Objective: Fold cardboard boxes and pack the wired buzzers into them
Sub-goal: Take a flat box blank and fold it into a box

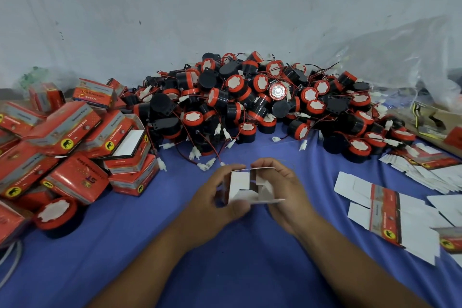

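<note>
A small cardboard box (246, 186) is held between both hands above the blue cloth, its white inside and end flaps facing me. My left hand (215, 201) grips its left side, thumb under the near edge. My right hand (285, 194) grips the right side, fingers curled over the top edge. A large heap of black-and-red wired buzzers (262, 102) lies behind the hands. Flat unfolded box blanks (390, 212) lie at the right.
Several folded red boxes (75, 147) are piled at the left, with one loose buzzer (56, 212) in front of them. A clear plastic bag (405, 57) sits at the back right. A blue cloth (225, 270) covers the surface; a white wall stands behind.
</note>
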